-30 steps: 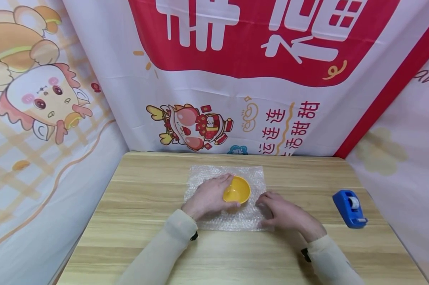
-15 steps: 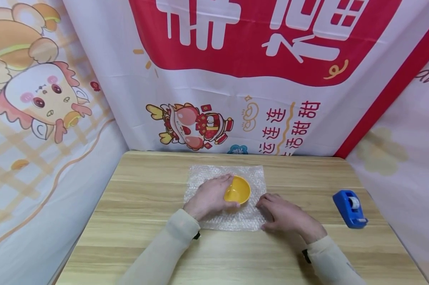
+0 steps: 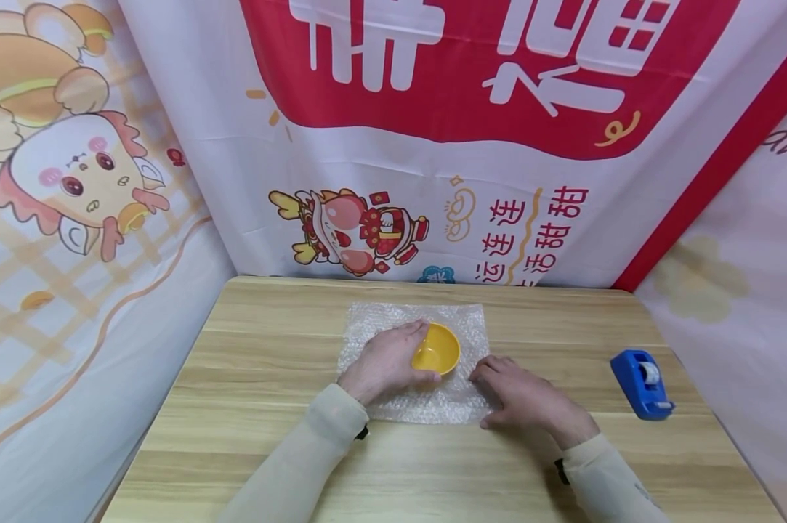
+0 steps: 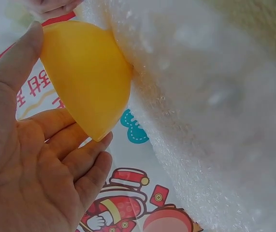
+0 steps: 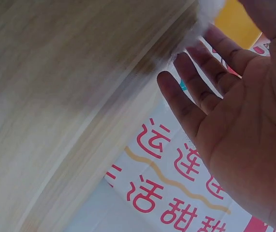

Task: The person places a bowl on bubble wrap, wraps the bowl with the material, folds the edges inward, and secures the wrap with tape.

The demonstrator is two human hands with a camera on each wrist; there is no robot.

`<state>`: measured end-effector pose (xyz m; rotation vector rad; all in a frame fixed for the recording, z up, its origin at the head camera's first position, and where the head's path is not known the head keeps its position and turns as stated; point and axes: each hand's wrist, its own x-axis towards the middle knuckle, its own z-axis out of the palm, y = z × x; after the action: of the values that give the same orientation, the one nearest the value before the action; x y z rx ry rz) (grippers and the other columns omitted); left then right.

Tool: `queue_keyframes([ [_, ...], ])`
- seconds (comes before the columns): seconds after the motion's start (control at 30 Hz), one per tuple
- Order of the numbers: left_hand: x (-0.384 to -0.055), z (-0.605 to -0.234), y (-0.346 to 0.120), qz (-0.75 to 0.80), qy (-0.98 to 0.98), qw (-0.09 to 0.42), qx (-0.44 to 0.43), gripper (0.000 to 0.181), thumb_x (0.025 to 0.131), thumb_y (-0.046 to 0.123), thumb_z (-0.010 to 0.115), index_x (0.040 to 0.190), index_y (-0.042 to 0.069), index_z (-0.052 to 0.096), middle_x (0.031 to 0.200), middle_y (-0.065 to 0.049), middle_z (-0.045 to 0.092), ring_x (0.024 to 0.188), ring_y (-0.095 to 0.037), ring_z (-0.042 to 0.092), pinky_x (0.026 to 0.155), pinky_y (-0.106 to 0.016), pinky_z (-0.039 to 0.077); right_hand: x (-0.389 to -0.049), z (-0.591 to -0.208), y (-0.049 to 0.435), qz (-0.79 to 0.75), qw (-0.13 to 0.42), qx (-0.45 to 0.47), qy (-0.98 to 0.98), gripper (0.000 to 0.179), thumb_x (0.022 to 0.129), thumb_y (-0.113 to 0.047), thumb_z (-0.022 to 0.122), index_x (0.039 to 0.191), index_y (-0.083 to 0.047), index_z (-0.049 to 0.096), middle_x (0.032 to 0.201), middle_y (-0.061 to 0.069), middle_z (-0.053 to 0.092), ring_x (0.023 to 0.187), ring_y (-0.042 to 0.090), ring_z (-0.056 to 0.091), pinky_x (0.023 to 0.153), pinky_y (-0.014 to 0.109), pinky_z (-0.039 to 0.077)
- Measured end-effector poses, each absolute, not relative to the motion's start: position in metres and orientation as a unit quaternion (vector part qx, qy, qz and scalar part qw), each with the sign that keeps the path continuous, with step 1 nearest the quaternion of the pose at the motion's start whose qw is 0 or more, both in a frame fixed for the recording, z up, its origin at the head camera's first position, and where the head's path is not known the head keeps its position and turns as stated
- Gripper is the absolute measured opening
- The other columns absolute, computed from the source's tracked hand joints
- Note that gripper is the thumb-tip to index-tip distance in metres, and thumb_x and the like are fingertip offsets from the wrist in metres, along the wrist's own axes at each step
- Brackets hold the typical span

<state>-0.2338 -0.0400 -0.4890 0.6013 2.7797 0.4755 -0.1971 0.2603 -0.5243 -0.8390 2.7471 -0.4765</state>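
A round, smooth-walled yellow bowl (image 3: 437, 350), glossy on the inside, sits mouth up on a sheet of clear bubble wrap (image 3: 426, 408), in the middle of the sheet and slightly towards its right side. The left hand (image 3: 385, 363) has its grip clamped on the bowl: the thumb bears on the near side of the rim, and the fingers curve round the far side. Seen from the left wrist, the outer wall is plain and evenly rounded, narrowing to a base that meets the wrap.

The wrap is roughly rectangular, thin and pebbled with small bubbles that catch the light in white flecks; it lies flat on the pale, wood-grained surface (image 3: 432, 479).

The right hand (image 3: 527, 396) is at the right edge of the sheet, its grip apart and holding nothing, the fingers gently bent with gaps between them. Whether the fingertips press on the film I cannot tell.

Well off to the right, near the edge of the surface, stands a blue tape dispenser (image 3: 640, 388), an elongated, hard-looking body carrying a pale roll (image 3: 650, 373). Cream sleeves (image 3: 301, 450) cover both forearms. Behind the surface hangs a white cloth (image 3: 236, 181), lightly creased, printed with a large red panel and a cartoon figure.
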Motion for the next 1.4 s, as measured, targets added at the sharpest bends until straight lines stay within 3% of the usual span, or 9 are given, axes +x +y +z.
queue_keyframes([
  [0.2, -0.235, -0.489, -0.041, 0.159, 0.955, 0.13, 0.213, 0.11, 0.102, 0.066, 0.086, 0.185, 0.015, 0.035, 0.195, -0.003, 0.035, 0.178, -0.028, 0.044, 0.147, -0.053, 0.041, -0.194, -0.512, 0.25, -0.121, 0.083, -0.292, 0.945, 0.047, 0.093, -0.02, 0.1, 0.134, -0.017, 0.078, 0.142, 0.006, 0.076, 0.13, 0.029, 0.074, 0.112, 0.055, 0.069],
  [0.4, -0.235, -0.488, -0.04, 0.159, 0.956, 0.136, 0.206, 0.11, 0.102, 0.067, 0.085, 0.186, 0.016, 0.035, 0.195, -0.002, 0.034, 0.179, -0.027, 0.042, 0.147, -0.055, 0.04, -0.198, -0.513, 0.252, -0.077, 0.015, -0.31, 0.947, 0.035, 0.096, -0.002, 0.092, 0.127, -0.017, 0.081, 0.13, 0.004, 0.082, 0.118, 0.027, 0.08, 0.099, 0.049, 0.073],
  [0.67, -0.235, -0.487, -0.038, 0.158, 0.957, 0.141, 0.2, 0.111, 0.101, 0.067, 0.086, 0.186, 0.018, 0.034, 0.195, -0.001, 0.034, 0.178, -0.028, 0.043, 0.147, -0.057, 0.041, -0.207, -0.509, 0.256, -0.066, -0.022, -0.297, 0.952, 0.02, 0.104, -0.005, 0.087, 0.118, -0.018, 0.083, 0.123, 0.003, 0.087, 0.115, 0.027, 0.083, 0.103, 0.05, 0.073],
  [1.0, -0.234, -0.488, -0.04, 0.157, 0.956, 0.127, 0.214, 0.109, 0.102, 0.065, 0.086, 0.185, 0.014, 0.036, 0.194, -0.004, 0.036, 0.178, -0.028, 0.044, 0.147, -0.053, 0.041, -0.213, -0.499, 0.255, -0.102, -0.031, -0.288, 0.952, 0.033, 0.103, 0.003, 0.086, 0.124, -0.022, 0.084, 0.13, 0.0, 0.087, 0.125, 0.028, 0.082, 0.11, 0.054, 0.072],
  [1.4, -0.234, -0.488, -0.039, 0.147, 0.958, 0.12, 0.216, 0.11, 0.102, 0.066, 0.086, 0.185, 0.014, 0.037, 0.194, -0.004, 0.038, 0.175, -0.029, 0.048, 0.144, -0.054, 0.045, -0.225, -0.495, 0.24, -0.138, -0.093, -0.276, 0.947, 0.019, 0.105, -0.01, 0.088, 0.122, -0.018, 0.086, 0.127, 0.003, 0.088, 0.121, 0.029, 0.083, 0.108, 0.054, 0.072],
])
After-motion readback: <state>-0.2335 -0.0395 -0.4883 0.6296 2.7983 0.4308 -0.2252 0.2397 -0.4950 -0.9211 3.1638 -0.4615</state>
